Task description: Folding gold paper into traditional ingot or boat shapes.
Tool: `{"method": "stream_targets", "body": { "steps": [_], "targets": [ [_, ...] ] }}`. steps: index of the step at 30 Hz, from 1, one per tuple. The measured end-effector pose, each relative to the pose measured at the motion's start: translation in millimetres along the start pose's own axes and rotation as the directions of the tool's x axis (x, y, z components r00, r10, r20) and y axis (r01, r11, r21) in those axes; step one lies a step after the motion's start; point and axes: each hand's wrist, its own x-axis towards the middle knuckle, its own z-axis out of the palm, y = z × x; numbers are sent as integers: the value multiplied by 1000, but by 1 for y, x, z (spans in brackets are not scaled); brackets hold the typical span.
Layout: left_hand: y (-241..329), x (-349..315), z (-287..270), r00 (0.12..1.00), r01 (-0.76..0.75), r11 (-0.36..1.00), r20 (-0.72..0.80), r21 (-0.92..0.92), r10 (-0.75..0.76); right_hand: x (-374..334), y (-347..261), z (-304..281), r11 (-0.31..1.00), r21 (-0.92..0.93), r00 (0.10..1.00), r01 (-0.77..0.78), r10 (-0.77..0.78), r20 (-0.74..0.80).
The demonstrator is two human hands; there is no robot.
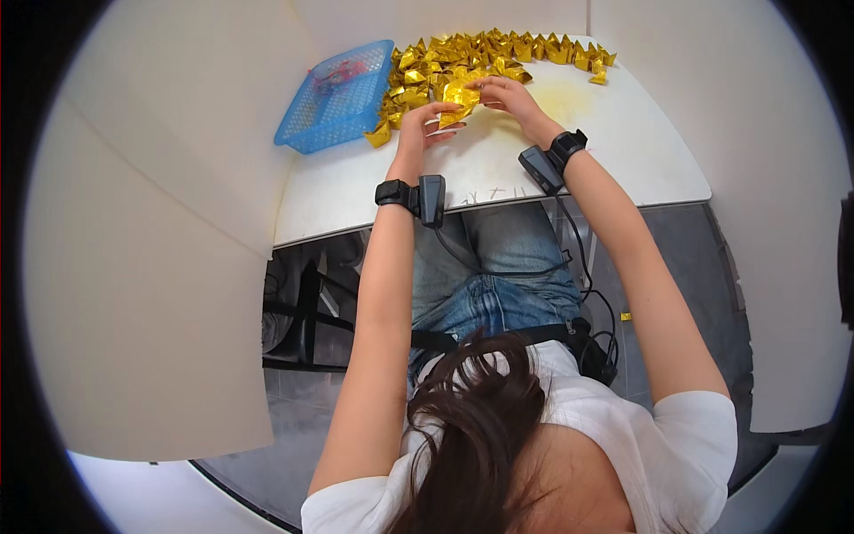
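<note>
Between my two hands is a piece of shiny gold foil paper (pixel 458 98), raised just above the white table (pixel 614 156). My left hand (pixel 425 122) pinches its left side with the fingers bent. The fingers of my right hand (pixel 505 94) are closed on its upper right edge. Right behind the sheet lies a pile of folded gold paper ingots (pixel 436 64), and one ingot (pixel 378 134) sits to the left of my left hand. The exact fold of the held piece is hard to make out.
A blue plastic basket (pixel 311 135) with some pinkish-red material (pixel 342 73) in it stands at the left. A row of gold ingots (pixel 560 46) runs along the back edge. White partitions (pixel 151 222) enclose both sides. Black cables (pixel 583 249) hang from my wrist devices.
</note>
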Motion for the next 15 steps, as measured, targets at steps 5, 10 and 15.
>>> {"method": "stream_targets", "body": {
  "steps": [5,10,15],
  "targets": [
    [8,3,13,981,-39,999,-192,-3,38,-4,-8,4,975,-162,989,149,-149,15],
    [1,3,12,981,-102,994,-163,28,106,-7,-11,3,978,-146,989,148,-145,33],
    [-1,3,13,970,-106,994,-218,19,107,-8,-8,8,978,-58,975,201,-206,-85]
  ]
}}
